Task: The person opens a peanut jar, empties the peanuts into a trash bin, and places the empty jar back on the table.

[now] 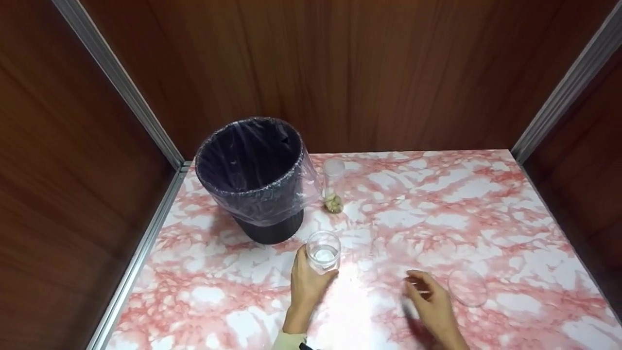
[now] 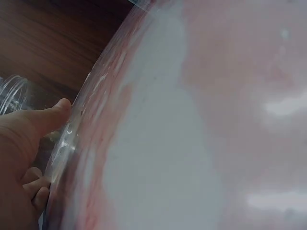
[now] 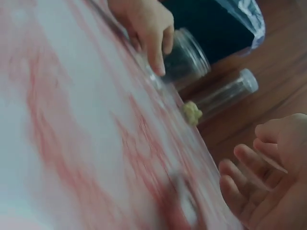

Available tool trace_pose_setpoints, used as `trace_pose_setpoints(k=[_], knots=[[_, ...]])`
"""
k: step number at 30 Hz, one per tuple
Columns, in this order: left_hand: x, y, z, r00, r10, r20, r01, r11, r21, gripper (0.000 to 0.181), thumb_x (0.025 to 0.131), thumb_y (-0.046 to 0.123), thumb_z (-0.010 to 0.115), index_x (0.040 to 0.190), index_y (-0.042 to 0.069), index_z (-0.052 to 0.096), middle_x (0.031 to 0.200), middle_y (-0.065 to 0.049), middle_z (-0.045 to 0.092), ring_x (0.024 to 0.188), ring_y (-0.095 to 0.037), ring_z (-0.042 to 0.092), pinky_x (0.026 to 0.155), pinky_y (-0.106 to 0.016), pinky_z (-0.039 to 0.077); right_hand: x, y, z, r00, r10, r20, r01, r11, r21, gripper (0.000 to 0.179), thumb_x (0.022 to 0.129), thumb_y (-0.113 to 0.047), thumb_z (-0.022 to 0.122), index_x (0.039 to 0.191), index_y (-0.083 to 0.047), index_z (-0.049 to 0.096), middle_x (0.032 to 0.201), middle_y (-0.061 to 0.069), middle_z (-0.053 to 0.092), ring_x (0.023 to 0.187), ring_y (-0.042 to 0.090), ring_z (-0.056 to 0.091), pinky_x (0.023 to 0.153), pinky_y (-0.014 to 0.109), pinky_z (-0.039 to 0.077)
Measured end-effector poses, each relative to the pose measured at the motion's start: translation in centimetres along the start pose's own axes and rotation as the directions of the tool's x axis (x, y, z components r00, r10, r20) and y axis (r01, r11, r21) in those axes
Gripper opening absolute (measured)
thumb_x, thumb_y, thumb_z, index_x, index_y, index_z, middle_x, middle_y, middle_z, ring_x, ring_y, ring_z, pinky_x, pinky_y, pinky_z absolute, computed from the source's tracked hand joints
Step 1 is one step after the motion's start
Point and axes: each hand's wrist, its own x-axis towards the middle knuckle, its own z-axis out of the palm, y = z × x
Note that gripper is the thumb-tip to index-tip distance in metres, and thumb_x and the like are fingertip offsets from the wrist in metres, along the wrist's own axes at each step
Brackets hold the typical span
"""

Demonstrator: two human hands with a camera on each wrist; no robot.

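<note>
A clear, wide-mouthed jar (image 1: pixel 324 253) stands on the table with its top uncovered. My left hand (image 1: pixel 307 284) grips its near side, thumb to the right and fingers to the left; the right wrist view also shows this jar (image 3: pixel 184 62) in that hand. My right hand (image 1: pixel 431 304) hovers over the table to the right, fingers loosely bent and holding nothing. Just beyond its knuckles lies a clear round disc (image 1: pixel 467 288), like a lid. Behind the jar stands a tall clear tube (image 1: pixel 334 182) with a whitish cap and yellowish-green pieces at its bottom.
A black bin (image 1: pixel 272 231) lined with a thin, see-through bag stands at the back left, close to the tube. Brown wood-look panels (image 1: pixel 388 73) enclose the back and sides. The tabletop (image 1: pixel 437 194) has a red and white marbled pattern.
</note>
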Motion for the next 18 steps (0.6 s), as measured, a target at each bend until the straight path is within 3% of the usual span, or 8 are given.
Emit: trace_pose_setpoints(k=[2, 4, 6, 8, 12, 15, 18], knots=[[0.0, -0.2, -0.2, 1.0, 0.013, 0.022, -0.013, 1.0, -0.005, 0.099, 0.054, 0.026, 0.095, 0.134, -0.001, 0.044, 0.125, -0.017, 0.057, 0.116, -0.031, 0.055, 0.099, -0.044, 0.046, 0.4, 0.4, -1.2, 0.994, -0.087, -0.073, 0.075, 0.985, -0.157, 0.027, 0.086, 0.0, 0.071, 0.112, 0.001, 0.066, 0.095, 0.014, 0.067, 0.072, 0.017, 0.062, 0.063, 0.025, 0.053], [-0.1, -0.4, -0.6, 0.998, 0.033, 0.056, -0.032, 0.999, -0.015, 0.103, 0.054, 0.025, 0.095, 0.138, -0.001, 0.04, 0.128, -0.018, 0.053, 0.12, -0.032, 0.052, 0.102, -0.044, 0.043, 1.0, 1.0, -2.7, 0.977, -0.169, -0.131, 0.123, 0.946, -0.301, 0.03, 0.08, -0.001, 0.076, 0.109, 0.004, 0.067, 0.095, 0.02, 0.065, 0.076, 0.026, 0.062, 0.072, 0.035, 0.053], [-0.3, -0.7, -0.9, 0.994, 0.059, 0.088, -0.058, 0.998, -0.02, 0.107, 0.055, 0.021, 0.095, 0.141, -0.002, 0.036, 0.132, -0.019, 0.05, 0.124, -0.032, 0.048, 0.106, -0.044, 0.039, 1.5, 1.7, -4.3, 0.969, -0.191, -0.154, 0.111, 0.902, -0.417, 0.035, 0.079, -0.005, 0.078, 0.109, 0.006, 0.065, 0.099, 0.027, 0.062, 0.085, 0.039, 0.059, 0.081, 0.049, 0.048], [-0.5, -1.0, -1.5, 0.99, 0.085, 0.117, -0.083, 0.996, -0.024, 0.107, 0.055, 0.017, 0.094, 0.142, -0.003, 0.034, 0.134, -0.019, 0.047, 0.126, -0.032, 0.045, 0.108, -0.044, 0.037, 1.8, 2.3, -5.8, 0.976, -0.155, -0.153, 0.064, 0.877, -0.477, 0.04, 0.079, -0.01, 0.077, 0.112, 0.009, 0.063, 0.111, 0.033, 0.058, 0.101, 0.05, 0.051, 0.09, 0.061, 0.038], [-1.2, -1.6, -3.3, 0.98, 0.093, 0.177, -0.101, 0.994, 0.037, 0.1, 0.058, 0.016, 0.092, 0.139, -0.006, 0.038, 0.136, -0.02, 0.044, 0.128, -0.034, 0.042, 0.109, -0.044, 0.035, 1.6, 3.3, -7.8, 0.991, 0.035, -0.13, -0.101, 0.835, -0.541, 0.048, 0.085, -0.02, 0.072, 0.12, 0.009, 0.057, 0.121, 0.036, 0.05, 0.112, 0.055, 0.043, 0.095, 0.065, 0.032], [-2.0, -1.7, -5.4, 0.97, 0.057, 0.236, -0.096, 0.982, 0.16, 0.091, 0.061, 0.024, 0.091, 0.134, -0.006, 0.047, 0.139, -0.024, 0.043, 0.129, -0.042, 0.039, 0.109, -0.05, 0.033, 1.3, 3.7, -8.4, 0.984, 0.138, -0.11, -0.176, 0.814, -0.554, 0.051, 0.088, -0.025, 0.07, 0.123, 0.009, 0.054, 0.125, 0.036, 0.046, 0.114, 0.057, 0.039, 0.095, 0.068, 0.03], [-3.1, -1.7, -7.9, 0.959, -0.014, 0.283, -0.082, 0.942, 0.325, 0.088, 0.06, 0.038, 0.089, 0.131, 0.0, 0.055, 0.142, -0.027, 0.042, 0.131, -0.05, 0.034, 0.107, -0.06, 0.03, 1.0, 3.8, -8.3, 0.977, 0.194, -0.085, -0.208, 0.808, -0.551, 0.053, 0.089, -0.027, 0.069, 0.125, 0.008, 0.053, 0.127, 0.036, 0.043, 0.115, 0.058, 0.037, 0.096, 0.07, 0.028]])
